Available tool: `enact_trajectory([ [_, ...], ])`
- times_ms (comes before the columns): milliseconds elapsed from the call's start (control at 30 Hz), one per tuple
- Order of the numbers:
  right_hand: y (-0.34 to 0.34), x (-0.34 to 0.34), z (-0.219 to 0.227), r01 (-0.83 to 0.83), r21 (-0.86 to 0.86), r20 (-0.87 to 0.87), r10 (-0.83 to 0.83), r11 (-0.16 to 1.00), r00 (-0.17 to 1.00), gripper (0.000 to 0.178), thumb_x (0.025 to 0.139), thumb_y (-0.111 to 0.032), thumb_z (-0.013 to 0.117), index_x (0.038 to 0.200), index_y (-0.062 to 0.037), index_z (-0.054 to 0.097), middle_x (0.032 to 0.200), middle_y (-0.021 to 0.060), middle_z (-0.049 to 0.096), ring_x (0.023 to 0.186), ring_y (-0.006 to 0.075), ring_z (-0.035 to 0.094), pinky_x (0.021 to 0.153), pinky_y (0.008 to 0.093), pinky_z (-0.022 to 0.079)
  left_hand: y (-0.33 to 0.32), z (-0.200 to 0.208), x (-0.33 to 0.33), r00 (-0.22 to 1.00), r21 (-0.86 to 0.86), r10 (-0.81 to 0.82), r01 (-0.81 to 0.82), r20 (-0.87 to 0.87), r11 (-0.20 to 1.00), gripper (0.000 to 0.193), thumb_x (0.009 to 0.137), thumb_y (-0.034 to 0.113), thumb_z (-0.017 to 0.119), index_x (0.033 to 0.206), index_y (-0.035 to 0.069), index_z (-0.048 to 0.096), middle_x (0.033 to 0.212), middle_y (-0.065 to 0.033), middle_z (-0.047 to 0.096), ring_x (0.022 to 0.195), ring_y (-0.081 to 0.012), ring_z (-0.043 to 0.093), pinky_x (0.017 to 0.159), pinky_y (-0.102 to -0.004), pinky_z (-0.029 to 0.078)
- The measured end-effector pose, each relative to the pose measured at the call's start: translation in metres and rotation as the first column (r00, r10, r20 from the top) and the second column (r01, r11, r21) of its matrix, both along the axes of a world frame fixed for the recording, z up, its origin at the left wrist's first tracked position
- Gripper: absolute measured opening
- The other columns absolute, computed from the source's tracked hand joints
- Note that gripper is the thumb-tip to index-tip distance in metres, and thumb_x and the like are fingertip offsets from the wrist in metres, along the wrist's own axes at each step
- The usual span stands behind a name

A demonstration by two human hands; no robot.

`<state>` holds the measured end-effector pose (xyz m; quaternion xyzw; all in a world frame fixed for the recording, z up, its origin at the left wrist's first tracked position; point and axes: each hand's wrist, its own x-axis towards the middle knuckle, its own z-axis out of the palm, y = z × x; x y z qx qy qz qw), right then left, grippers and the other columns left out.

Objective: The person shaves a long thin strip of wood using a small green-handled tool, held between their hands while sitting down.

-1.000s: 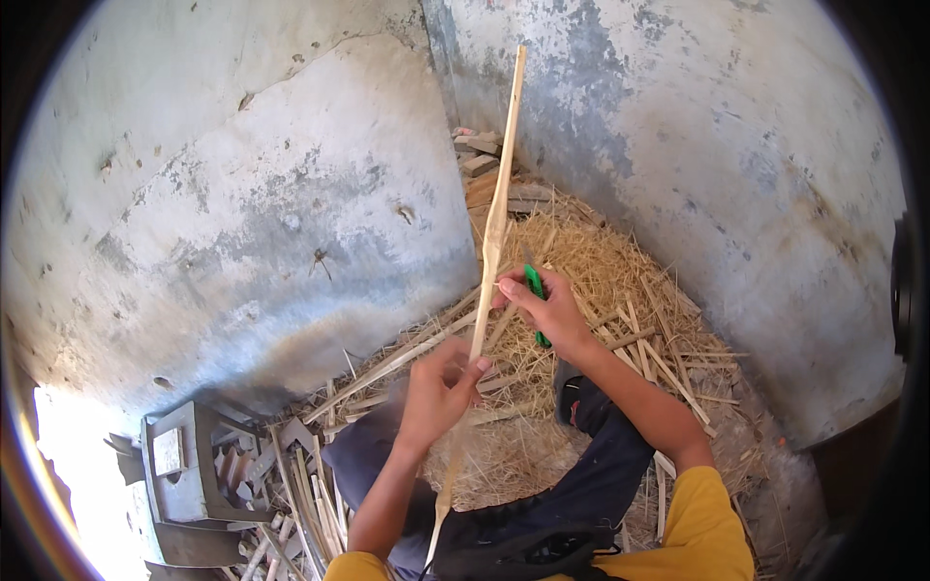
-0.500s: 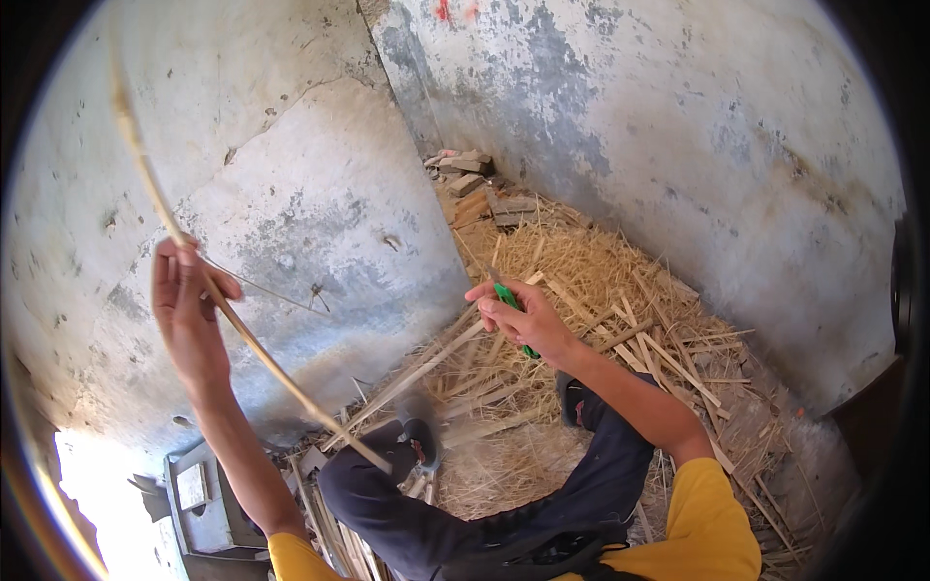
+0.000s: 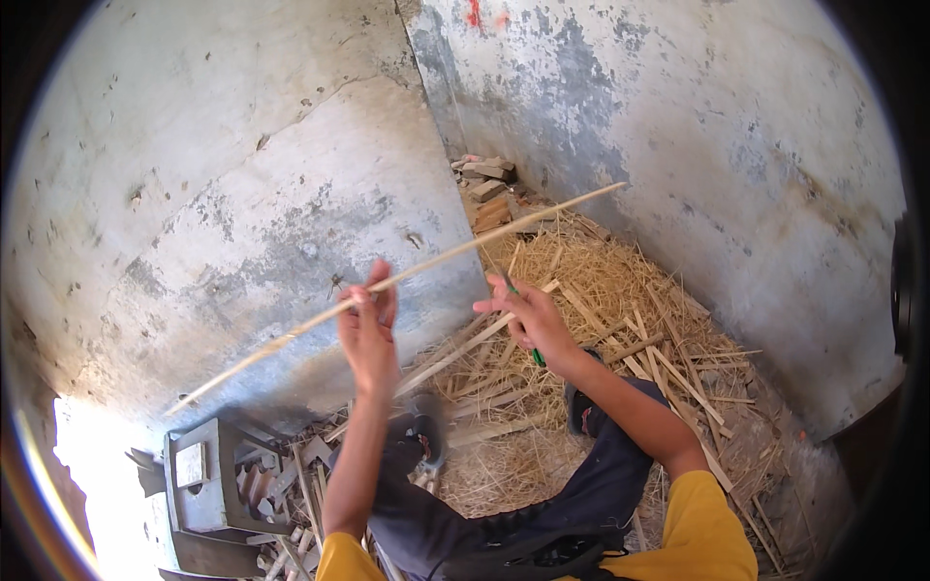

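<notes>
A long, thin wooden stick, pale and slightly bent, slants across the view, its right end higher than its left. Near its middle, my left hand pinches it between thumb and fingers. My right hand is closed around a knife with a green handle, just below the stick and apart from it. Its dark blade points up past my fingers, which hide most of the handle. One or two fingers of that hand stretch out toward the left.
Straw-like shavings and loose wooden strips cover the floor between my feet and the wall corner. Broken bricks lie in that corner. A grey box-like frame stands at lower left, beside bright light. Worn plaster walls rise close ahead.
My left hand has moved right and down toward my right hand. The stick has swung from steeply upright, leaning left, to a shallow slant rising rightward. My right hand keeps the knife, nearly in place.
</notes>
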<state>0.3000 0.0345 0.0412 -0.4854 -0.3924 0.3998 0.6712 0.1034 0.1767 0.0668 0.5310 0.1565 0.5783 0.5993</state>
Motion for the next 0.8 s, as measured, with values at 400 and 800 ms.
enact_trajectory([
  [400, 0.008, 0.019, -0.001, 0.243, 0.217, -0.332, -0.163, 0.945, 0.929, 0.033, 0.109, -0.029, 0.063, 0.13, -0.0048, 0.064, 0.102, 0.0119, 0.076, 0.045, -0.0005, 0.035, 0.041, 0.0193, 0.027, -0.054, -0.046, 0.039, 0.93, -0.23, -0.343, 0.365, 0.132, 0.902, 0.024, 0.111, 0.026, 0.057, 0.128, 0.011, 0.059, 0.159, -0.0147, 0.047, 0.148, -0.033, 0.048, 0.124, -0.0452, 0.044],
  [800, 0.008, 0.047, 0.0, 0.383, 0.257, -0.24, -0.326, 0.887, 0.915, 0.025, 0.108, -0.022, 0.063, 0.123, -0.0031, 0.066, 0.104, 0.012, 0.077, 0.047, 0.0, 0.036, 0.042, 0.0191, 0.029, -0.089, -0.017, -0.016, 0.562, -0.199, -0.575, 0.59, -0.594, 0.783, 0.034, 0.096, 0.021, 0.08, 0.125, 0.005, 0.071, 0.124, -0.0112, 0.072, 0.117, -0.0233, 0.068, 0.103, -0.0367, 0.054],
])
